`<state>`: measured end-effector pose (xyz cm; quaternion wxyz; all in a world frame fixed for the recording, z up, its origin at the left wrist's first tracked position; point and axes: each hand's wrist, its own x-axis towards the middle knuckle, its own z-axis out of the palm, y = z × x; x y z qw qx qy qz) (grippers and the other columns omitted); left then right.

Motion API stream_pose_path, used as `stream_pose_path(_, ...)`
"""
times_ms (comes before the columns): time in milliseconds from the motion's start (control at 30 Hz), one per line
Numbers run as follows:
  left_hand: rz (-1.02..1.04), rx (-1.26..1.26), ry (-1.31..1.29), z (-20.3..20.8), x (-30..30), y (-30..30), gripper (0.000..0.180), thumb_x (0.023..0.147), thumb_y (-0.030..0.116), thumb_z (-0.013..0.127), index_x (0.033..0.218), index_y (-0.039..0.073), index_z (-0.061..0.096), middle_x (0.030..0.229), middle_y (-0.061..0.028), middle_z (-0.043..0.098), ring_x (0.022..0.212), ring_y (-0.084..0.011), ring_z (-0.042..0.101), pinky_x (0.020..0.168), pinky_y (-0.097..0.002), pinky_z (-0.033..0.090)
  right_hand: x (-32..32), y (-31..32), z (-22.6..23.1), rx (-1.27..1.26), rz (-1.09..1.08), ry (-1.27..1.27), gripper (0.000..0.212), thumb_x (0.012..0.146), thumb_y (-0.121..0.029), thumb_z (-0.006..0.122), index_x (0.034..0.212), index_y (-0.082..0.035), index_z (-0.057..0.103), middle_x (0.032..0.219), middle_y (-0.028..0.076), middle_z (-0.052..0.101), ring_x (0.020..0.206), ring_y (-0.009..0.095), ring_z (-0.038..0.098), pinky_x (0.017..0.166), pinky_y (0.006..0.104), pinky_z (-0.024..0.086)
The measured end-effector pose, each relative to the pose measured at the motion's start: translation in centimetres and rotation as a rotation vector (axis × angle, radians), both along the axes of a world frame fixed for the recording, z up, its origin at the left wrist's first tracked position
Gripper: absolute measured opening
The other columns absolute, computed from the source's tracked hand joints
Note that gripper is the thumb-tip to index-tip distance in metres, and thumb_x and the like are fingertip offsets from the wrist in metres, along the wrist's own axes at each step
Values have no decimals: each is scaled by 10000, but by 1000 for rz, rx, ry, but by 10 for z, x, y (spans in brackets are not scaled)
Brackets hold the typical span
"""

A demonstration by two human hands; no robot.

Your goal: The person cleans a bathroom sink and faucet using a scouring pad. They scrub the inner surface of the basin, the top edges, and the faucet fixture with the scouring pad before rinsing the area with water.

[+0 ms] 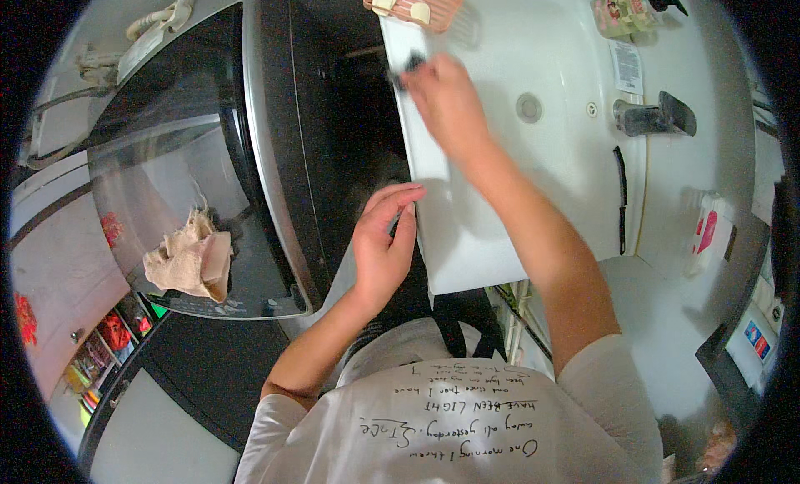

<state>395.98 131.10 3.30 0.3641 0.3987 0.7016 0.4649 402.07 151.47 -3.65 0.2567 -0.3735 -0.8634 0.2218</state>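
Observation:
Along the left rim of the white washbasin [500, 234], my right hand [446, 97] has its fingers closed on a small dark object [408, 67]. Motion blur and the fingers hide what kind of thing it is. My left hand [387, 238] is beside the same rim, lower down, its fingertips at the basin's edge. Its fingers are stretched out with the thumb apart, and nothing shows in it. A coral soap dish [446, 5] with two cream-coloured pieces on it sits on the rim beyond my right hand.
Left stands a dark glass-topped appliance [267, 176] with a crumpled beige cloth [187, 259] on it. A dark faucet [654, 116], a pump bottle [625, 13] and a thin black strip [620, 201] line the basin's right side. The drain [528, 107] is in the basin floor.

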Motion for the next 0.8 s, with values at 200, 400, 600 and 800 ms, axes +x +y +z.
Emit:
stream_pose_path(200, 10, 22, 37, 2, 0, 6, 212, 952, -11, 546, 1106, 4, 690, 1167, -126, 672, 1102, -235, 623, 967, -327, 480, 68, -97, 17, -178, 95, 22, 95, 890, -129, 680, 959, -79, 723, 924, 118, 593, 918, 301, 585, 774, 403, 515)
stream_pose_path(400, 21, -15, 46, -19, 11, 12, 213, 979, -8, 522, 1122, 5, 679, 1146, -98, 657, 1029, -175, 614, 918, -292, 496, 0, 23, 4, 29, 1, 166, 178, 812, -62, 727, 988, -73, 748, 942, 115, 630, 924, 322, 604, 815, 413, 503)
stream_pose_path(600, -3, -18, 121, -31, 18, 12, 205, 897, -83, 541, 1018, 10, 677, 1034, -90, 669, 923, -172, 626, 829, -289, 507, 67, -31, -5, -332, 109, 270, 244, 820, -82, 728, 1061, -117, 743, 1068, 119, 621, 1028, 315, 610, 917, 401, 497)
stream_pose_path(800, -462, 259, 446, -36, 35, 28, 279, 646, -67, 658, 905, 34, 680, 983, -109, 675, 871, -319, 637, 769, -405, 533, 222, -83, 22, -749, 123, -74, 299, 804, -49, 732, 1099, -87, 702, 1080, 110, 628, 1049, 301, 615, 929, 390, 499)
